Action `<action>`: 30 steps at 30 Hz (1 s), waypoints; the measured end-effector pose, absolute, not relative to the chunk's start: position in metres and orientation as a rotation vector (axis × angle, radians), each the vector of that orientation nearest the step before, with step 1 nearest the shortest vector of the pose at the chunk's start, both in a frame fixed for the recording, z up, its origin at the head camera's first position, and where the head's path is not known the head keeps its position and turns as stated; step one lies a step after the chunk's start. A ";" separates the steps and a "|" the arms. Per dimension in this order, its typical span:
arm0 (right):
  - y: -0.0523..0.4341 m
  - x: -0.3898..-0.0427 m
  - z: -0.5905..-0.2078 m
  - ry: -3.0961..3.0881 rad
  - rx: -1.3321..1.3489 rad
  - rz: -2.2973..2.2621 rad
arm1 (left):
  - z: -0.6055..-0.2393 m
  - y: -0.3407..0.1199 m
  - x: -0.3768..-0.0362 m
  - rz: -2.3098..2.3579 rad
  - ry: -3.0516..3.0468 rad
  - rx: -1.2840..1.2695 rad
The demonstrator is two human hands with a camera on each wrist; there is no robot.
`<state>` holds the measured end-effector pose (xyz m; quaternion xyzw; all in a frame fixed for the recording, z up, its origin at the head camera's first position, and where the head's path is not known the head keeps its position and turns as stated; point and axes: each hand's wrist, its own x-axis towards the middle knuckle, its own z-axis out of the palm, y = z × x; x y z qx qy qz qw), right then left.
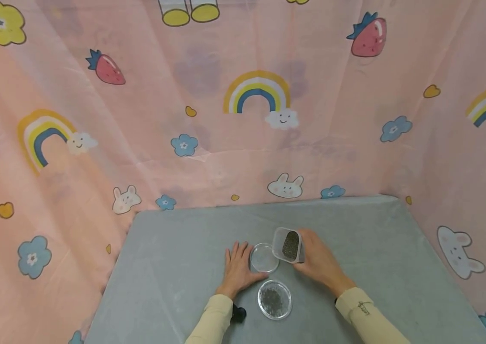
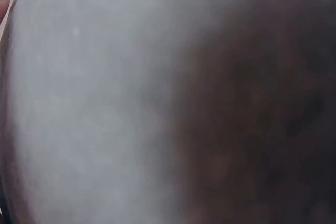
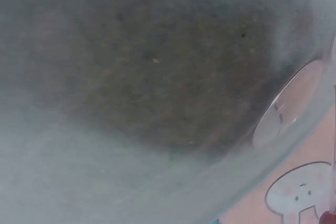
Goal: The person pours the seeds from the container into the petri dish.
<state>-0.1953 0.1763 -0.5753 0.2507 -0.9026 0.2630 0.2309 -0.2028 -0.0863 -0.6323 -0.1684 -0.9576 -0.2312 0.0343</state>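
My right hand [image 1: 320,260] grips a clear plastic tub [image 1: 280,239] from its right side. The tub is tilted left, with dark granules [image 1: 291,245] gathered against its inner right wall. Its mouth is close over the right edge of a clear round dish [image 1: 264,258]. Around the left side of that dish lies my left hand [image 1: 238,270], fingers extended and spread, thumb along the near rim. A second clear dish [image 1: 262,311], nearer to me, contains a layer of dark grains [image 1: 272,301]. The left wrist view is mostly blurred, with a fingertip [image 2: 3,4] at its left edge.
A grey cloth [image 1: 174,267] covers the table. Behind it hangs a pink patterned curtain [image 1: 225,167], reaching round both sides. A small black object [image 1: 238,314] is beside my left wrist.
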 end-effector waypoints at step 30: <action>0.147 -0.214 -0.566 -2.408 0.965 0.468 | -0.635 -0.088 -0.205 -0.674 -2.953 -0.525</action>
